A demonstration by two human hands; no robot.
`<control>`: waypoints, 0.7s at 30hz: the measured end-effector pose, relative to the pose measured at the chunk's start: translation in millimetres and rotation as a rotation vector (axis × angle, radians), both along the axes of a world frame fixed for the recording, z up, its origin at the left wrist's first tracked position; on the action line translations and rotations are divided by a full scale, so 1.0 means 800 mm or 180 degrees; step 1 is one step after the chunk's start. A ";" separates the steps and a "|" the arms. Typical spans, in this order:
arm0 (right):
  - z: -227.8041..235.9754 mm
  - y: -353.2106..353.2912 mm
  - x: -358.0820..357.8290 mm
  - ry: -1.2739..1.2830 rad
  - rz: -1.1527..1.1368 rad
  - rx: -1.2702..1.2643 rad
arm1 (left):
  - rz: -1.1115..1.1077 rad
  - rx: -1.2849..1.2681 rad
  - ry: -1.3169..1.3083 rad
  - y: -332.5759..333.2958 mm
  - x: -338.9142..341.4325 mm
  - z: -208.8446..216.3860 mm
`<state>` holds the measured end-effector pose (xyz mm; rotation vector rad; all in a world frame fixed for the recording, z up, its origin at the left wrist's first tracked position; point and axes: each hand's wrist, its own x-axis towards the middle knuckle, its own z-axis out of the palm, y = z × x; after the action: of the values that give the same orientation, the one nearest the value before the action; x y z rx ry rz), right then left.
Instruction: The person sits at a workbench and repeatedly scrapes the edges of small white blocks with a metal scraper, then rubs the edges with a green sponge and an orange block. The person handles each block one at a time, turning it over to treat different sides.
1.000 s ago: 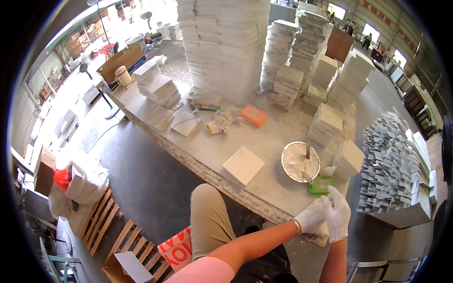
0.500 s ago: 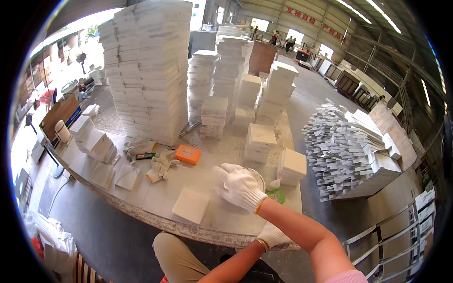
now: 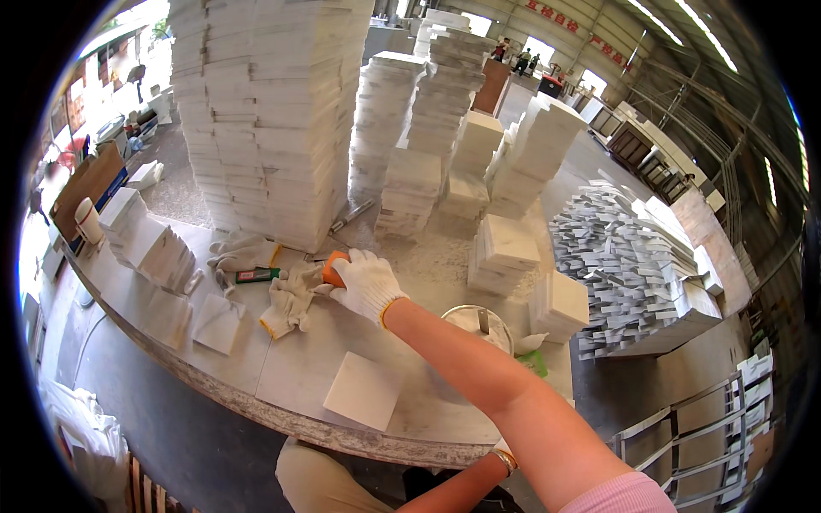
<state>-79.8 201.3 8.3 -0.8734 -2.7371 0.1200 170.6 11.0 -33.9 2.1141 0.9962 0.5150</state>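
Note:
In a white knit glove, my right hand (image 3: 368,286) closes around an orange box (image 3: 334,268), most of which its fingers cover. Beside it lie a crumpled pair of work gloves (image 3: 289,303) and a green tube (image 3: 256,275). My left hand (image 3: 504,445), also gloved, is low by the table's front edge; my right forearm hides its fingers. A square white tile (image 3: 363,392) rests flat near that edge. Partly behind my right forearm is a round tin (image 3: 457,311) with pale contents and a flat metal piece in it.
Tall stacks of white tiles (image 3: 265,128) rise at the table's back. Shorter stacks (image 3: 505,248) stand at the right, near a green packet (image 3: 534,362). Another glove (image 3: 244,254) and a tile stack (image 3: 145,244) lie left. Stone strips (image 3: 624,265) are piled on the right.
My right hand has moved left and away from me, from beside the tin to the orange box, and has taken hold of it. The left hand has become mostly hidden. The view has shifted.

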 end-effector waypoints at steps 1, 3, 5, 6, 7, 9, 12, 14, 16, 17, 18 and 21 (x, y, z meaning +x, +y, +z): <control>-0.002 0.001 -0.002 0.0022 -0.0052 -0.0029 | 0.0004 -0.0005 -0.0014 -0.001 0.000 -0.003; -0.004 0.014 0.000 -0.0096 -0.0202 0.0032 | -0.0020 0.0043 -0.0036 0.000 0.002 0.002; 0.005 0.019 0.008 -0.0270 -0.0332 0.0058 | -0.0047 0.0078 -0.0049 0.000 0.009 0.002; 0.016 0.017 0.015 -0.0384 -0.0384 0.0058 | -0.0040 0.0098 -0.0046 0.001 0.011 0.001; 0.030 0.010 0.020 -0.0487 -0.0420 0.0044 | -0.0004 0.0124 -0.0025 0.002 0.012 -0.002; 0.069 -0.015 0.046 -0.0205 -0.0390 -0.0130 | 0.0070 0.0145 -0.0059 0.003 0.021 -0.012; 0.134 -0.066 0.118 0.0200 -0.0250 -0.0465 | 0.0433 0.0312 -0.0316 0.014 0.023 -0.021; 0.161 -0.106 0.206 0.0852 -0.0024 -0.0794 | 0.0638 0.0359 -0.0261 0.019 0.023 -0.005; 0.177 -0.133 0.301 0.1194 -0.0259 -0.1229 | 0.0405 0.0402 0.0438 0.030 0.014 0.020; 0.166 -0.138 0.362 0.1496 -0.0575 -0.1454 | 0.0509 0.0653 0.0368 0.031 0.016 0.028; 0.155 -0.145 0.418 0.1800 -0.0880 -0.1678 | 0.0627 0.0899 0.0296 0.032 0.013 0.035; 0.149 -0.195 0.552 0.3050 -0.1853 -0.2162 | 0.1033 0.1855 0.0226 0.032 0.026 0.030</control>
<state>361.5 45.2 127.2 -1.2845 -1.4750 1.0648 191.2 36.5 -10.2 2.4941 1.3651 0.9943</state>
